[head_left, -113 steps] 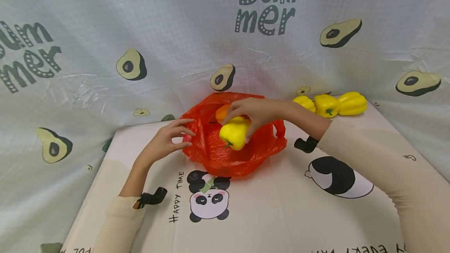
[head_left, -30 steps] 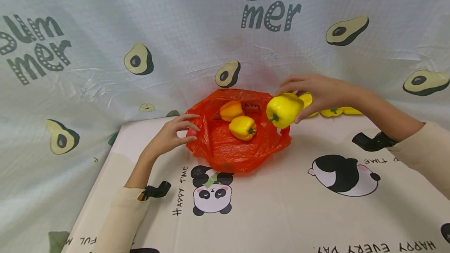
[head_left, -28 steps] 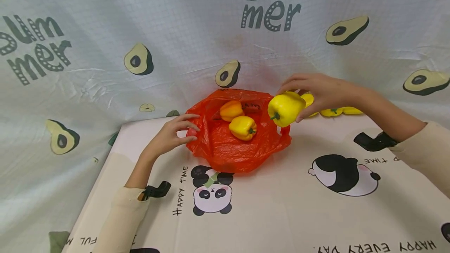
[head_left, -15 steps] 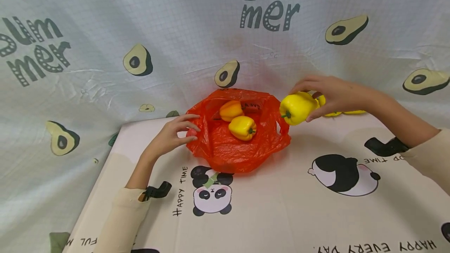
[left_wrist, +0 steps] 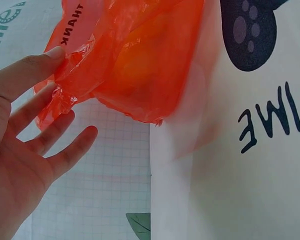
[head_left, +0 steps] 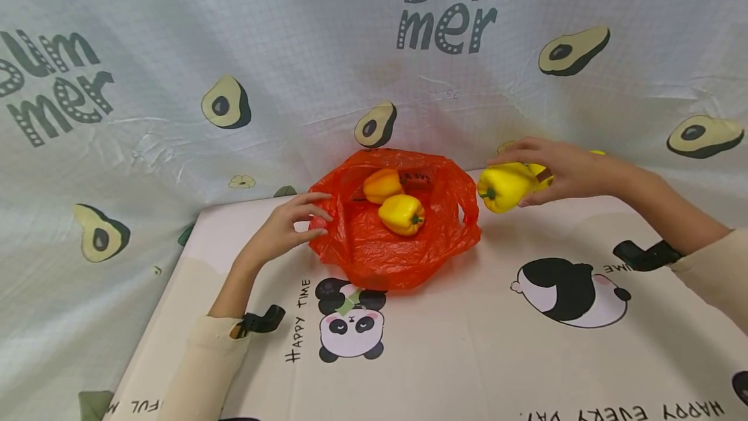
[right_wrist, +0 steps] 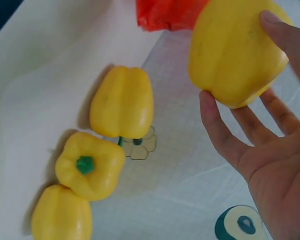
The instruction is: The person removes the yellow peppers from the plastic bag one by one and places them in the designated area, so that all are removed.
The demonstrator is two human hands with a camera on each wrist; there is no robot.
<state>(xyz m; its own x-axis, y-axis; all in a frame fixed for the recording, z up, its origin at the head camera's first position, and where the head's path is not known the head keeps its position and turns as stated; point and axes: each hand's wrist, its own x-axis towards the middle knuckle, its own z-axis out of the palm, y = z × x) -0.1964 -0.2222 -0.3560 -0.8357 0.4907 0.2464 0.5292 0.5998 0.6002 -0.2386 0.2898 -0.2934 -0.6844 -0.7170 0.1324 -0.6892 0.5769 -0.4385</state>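
Observation:
My left hand [head_left: 277,229] holds the left edge of a red plastic bag [head_left: 386,265], its film gathered between thumb and fingertips in the left wrist view. Inside the wide-mouthed bag lie an orange bell pepper [head_left: 382,186] and a yellow bell pepper [head_left: 401,214]. Just right of the bag, my right hand [head_left: 575,167] grips another yellow bell pepper [head_left: 504,187], green stem facing the viewer. In the right wrist view, thumb and fingers span that pepper's sides. Beyond the hand are three yellow peppers [right_wrist: 90,166] in a row, mostly hidden in the head view.
A patterned cloth covers the table [head_left: 456,343], printed with pandas and lettering. Behind it hangs a pale curtain [head_left: 304,51] with avocado prints, close to the bag and the pepper row. The loop handle [head_left: 467,216] of the bag stands toward the right hand.
Earlier my right hand held a yellow bell pepper over the bag's mouth. Over the last second it has moved right and slightly down with one. My left hand stays at the bag's edge.

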